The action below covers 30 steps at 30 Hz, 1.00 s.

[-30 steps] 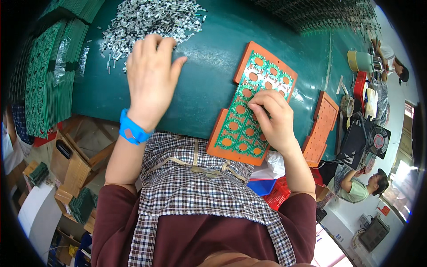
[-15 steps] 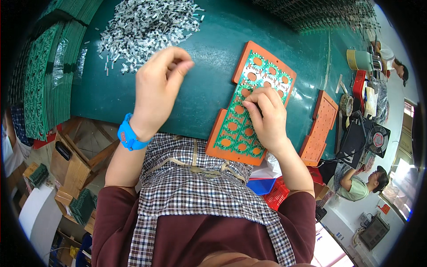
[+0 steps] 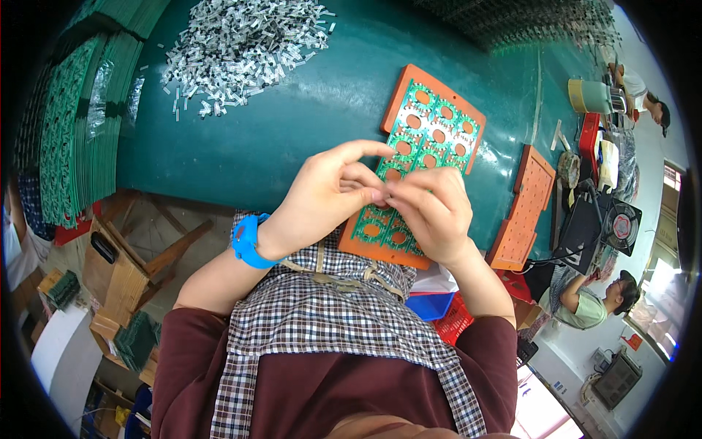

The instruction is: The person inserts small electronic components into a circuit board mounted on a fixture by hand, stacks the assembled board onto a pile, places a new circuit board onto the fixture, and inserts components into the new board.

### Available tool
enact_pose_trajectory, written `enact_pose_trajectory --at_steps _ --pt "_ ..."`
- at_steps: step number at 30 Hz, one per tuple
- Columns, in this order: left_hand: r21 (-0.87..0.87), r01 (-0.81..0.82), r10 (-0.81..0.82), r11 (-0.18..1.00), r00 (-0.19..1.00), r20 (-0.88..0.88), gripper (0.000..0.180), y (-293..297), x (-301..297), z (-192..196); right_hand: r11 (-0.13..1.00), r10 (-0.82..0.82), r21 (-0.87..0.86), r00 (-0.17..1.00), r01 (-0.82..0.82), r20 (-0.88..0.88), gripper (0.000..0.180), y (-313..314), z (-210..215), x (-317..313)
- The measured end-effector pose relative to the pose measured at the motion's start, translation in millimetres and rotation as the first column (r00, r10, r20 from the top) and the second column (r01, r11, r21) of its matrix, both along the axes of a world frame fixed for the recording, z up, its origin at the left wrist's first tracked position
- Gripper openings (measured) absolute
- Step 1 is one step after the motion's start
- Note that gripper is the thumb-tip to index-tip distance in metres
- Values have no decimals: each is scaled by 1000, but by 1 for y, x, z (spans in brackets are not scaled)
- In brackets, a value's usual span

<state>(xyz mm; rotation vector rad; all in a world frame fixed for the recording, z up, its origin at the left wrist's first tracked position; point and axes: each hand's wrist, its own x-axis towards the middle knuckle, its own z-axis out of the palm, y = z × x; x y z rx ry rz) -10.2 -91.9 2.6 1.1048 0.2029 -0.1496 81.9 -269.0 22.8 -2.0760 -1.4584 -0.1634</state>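
Over the middle of a green circuit board panel (image 3: 421, 140), my two hands meet fingertip to fingertip. My left hand (image 3: 333, 186), with a blue band on its wrist, comes in from the left with thumb and fingers closed together. My right hand (image 3: 437, 212) is pinched against it from the right. Anything between the fingertips is too small or hidden to make out. The panel, with rows of round cut-outs, lies in an orange fixture plate (image 3: 397, 99) at the front edge of the table. Up to the left lies a heap of small clear-and-dark parts (image 3: 245, 51).
Stacks of green panels (image 3: 80, 139) stand at the left edge of the green table (image 3: 329, 95). A second orange plate (image 3: 523, 212) lies at right, near a black fan (image 3: 621, 228) and a green container (image 3: 589, 97). Another person (image 3: 592, 304) sits further right.
My left hand has come right and nearer from beside the heap to meet my right hand. My right hand has shifted slightly down the panel.
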Motion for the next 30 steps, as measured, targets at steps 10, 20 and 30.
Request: enact_pose_trajectory --at_steps 10,20,30 --pt "902 -287 231 -322 900 369 23 88 13 0 991 -70 -134 933 24 -352 12 -9 -3 -4" --pt "844 -462 191 -272 834 518 7 96 15 -8 988 -84 -148 938 35 -337 12 -5 -2 -4" --pt "589 -509 444 627 855 267 16 62 4 -5 989 -84 -146 942 38 -326 13 -5 -4 -4"
